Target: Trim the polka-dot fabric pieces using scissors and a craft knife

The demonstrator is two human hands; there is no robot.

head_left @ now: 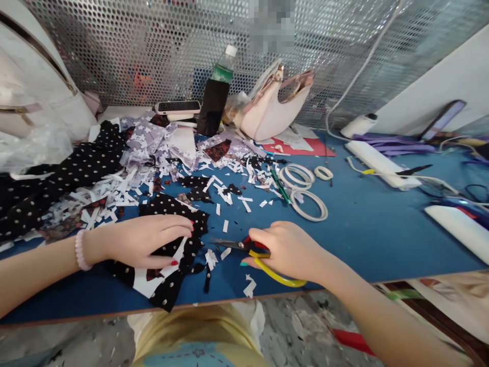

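My right hand (292, 250) is closed around scissors (277, 275) with yellow and red handles. Their blades point left, toward a piece of black fabric with white dots (166, 300), without touching it. My left hand (141, 239) lies on that fabric, its thumb and fingers spread apart. White backing (144, 283) and a small dark red patterned scrap show beside and under the hand. Small white offcuts (211, 259) and a black strip (207, 280) lie between the fabric and the blades.
White and purple scraps (153, 148) heap up behind my left hand, with dotted black fabric (80, 171) at the left. Tape rolls (309, 205), a green pen (280, 184), a bottle (225, 69), a phone (179, 107) and a pale handbag (263, 114) stand or lie farther back.
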